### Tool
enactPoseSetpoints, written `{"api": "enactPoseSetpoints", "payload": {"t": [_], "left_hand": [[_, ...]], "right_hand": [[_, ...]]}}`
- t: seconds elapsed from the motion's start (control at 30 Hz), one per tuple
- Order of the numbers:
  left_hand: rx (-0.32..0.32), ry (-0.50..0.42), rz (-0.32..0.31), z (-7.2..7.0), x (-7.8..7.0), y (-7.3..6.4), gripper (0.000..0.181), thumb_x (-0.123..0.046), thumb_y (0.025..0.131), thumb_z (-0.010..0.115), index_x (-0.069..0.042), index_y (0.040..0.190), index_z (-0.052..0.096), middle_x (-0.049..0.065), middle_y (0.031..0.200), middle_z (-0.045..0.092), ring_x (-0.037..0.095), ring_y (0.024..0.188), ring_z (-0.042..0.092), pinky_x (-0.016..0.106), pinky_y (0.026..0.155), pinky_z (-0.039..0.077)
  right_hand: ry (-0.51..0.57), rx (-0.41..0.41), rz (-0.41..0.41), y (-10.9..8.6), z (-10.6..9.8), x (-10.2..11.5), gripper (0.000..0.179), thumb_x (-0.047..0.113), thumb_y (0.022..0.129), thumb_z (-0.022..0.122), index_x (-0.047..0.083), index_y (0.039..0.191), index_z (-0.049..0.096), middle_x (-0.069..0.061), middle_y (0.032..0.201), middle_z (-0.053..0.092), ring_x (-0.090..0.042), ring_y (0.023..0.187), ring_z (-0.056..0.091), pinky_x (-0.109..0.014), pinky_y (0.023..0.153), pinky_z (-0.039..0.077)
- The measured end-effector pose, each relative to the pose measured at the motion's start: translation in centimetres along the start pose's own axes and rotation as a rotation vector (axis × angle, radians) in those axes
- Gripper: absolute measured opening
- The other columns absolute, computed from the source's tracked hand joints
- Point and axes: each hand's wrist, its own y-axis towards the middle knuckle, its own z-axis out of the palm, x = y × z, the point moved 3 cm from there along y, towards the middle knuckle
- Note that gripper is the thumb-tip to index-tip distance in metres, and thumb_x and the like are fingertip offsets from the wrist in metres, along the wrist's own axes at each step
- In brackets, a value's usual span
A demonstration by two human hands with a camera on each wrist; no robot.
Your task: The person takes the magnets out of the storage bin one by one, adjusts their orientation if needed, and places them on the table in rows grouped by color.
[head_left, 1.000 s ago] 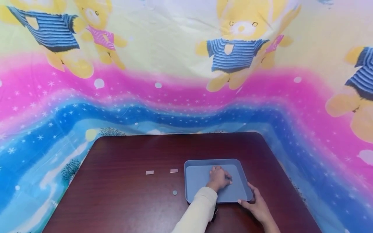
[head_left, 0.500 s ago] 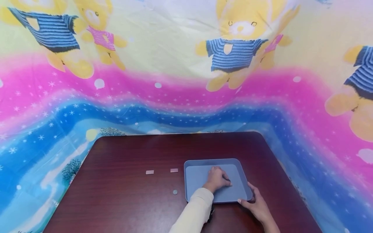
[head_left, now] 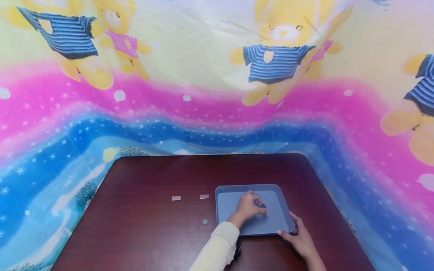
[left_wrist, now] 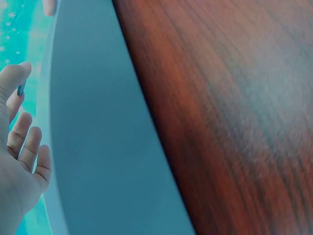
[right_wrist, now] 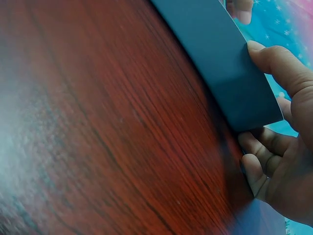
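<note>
My left hand (head_left: 249, 206) is over the inside of a shallow grey-blue tray (head_left: 220, 210). In the left wrist view, its thumb and index finger pinch a small, thin dark piece (left_wrist: 20, 90), seen nearly edge-on; its kind cannot be told. The other fingers of that hand curl loosely. My right hand (head_left: 301, 239) grips the tray's near right corner, with the thumb on the rim and other fingers low against the outside wall, as the right wrist view shows.
Left of the tray, two small pinkish rectangular pieces (head_left: 176, 198) lie on the dark red-brown wooden table (head_left: 145, 226). A small round greyish disc (head_left: 205, 222) lies nearer the tray's left wall. A patterned cloth (head_left: 203, 113) hangs behind the table.
My left hand has drawn back slightly to the left within the tray, and a dark piece now shows at its fingertips. The right hand keeps its place on the corner.
</note>
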Motion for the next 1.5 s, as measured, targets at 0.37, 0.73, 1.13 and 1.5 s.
{"api": "enactPoseSetpoints", "payload": {"t": [0.37,0.73,1.13,1.5], "left_hand": [[-0.014,-0.055,-0.01,-1.3,-0.5,-0.3,0.018,-0.03,0.065,0.084,-0.022,0.074,0.07,-0.011,0.092,0.054,0.004,0.081,0.051,0.02,0.071,0.044],[-0.078,-0.079,0.107,-3.7,-1.5,-2.1,0.02,-0.027,0.067,0.084,-0.018,0.079,0.071,-0.012,0.088,0.054,0.005,0.084,0.053,0.018,0.072,0.043],[-0.196,-0.131,0.186,-6.9,-0.9,-5.1,0.018,-0.023,0.068,0.083,-0.018,0.081,0.072,-0.011,0.088,0.056,0.004,0.083,0.052,0.018,0.071,0.043],[-0.305,-0.105,0.175,-9.6,0.9,-8.2,0.02,-0.022,0.064,0.085,-0.016,0.079,0.073,-0.01,0.088,0.058,0.008,0.086,0.055,0.028,0.077,0.044]], "right_hand": [[0.002,-0.004,-0.01,0.4,0.1,-0.3,0.095,0.026,0.076,0.078,0.003,0.146,0.018,-0.029,0.126,0.043,-0.03,0.094,0.058,-0.031,0.068,0.048],[-0.067,-0.029,-0.015,0.4,0.1,0.0,0.095,0.029,0.076,0.078,0.001,0.145,0.019,-0.03,0.128,0.041,-0.034,0.101,0.055,-0.033,0.073,0.046],[-0.128,-0.026,-0.009,0.4,-0.4,0.4,0.098,0.035,0.075,0.078,0.001,0.146,0.018,-0.028,0.131,0.038,-0.031,0.095,0.053,-0.037,0.073,0.043],[-0.077,-0.004,0.004,0.2,-0.1,-0.1,0.098,0.033,0.075,0.078,0.003,0.146,0.017,-0.029,0.131,0.039,-0.029,0.091,0.055,-0.034,0.07,0.046]]}}
